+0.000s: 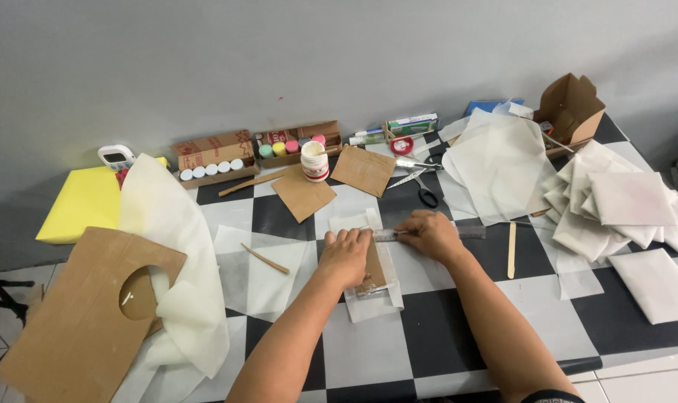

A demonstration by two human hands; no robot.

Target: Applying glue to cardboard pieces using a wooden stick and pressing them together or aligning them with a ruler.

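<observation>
My left hand lies flat on a small brown cardboard piece that rests on white tissue paper on the black-and-white checkered table. My right hand presses down on a clear plastic ruler laid across the top of that paper. Its fingers are closed on the ruler, and a thin tool may be in them, though I cannot make it out.
Two wooden sticks lie near my hands. Scissors, a white glue jar, cardboard squares, and paint pots in boxes sit behind. White folded papers are stacked right; a holed cardboard sheet and yellow box sit left.
</observation>
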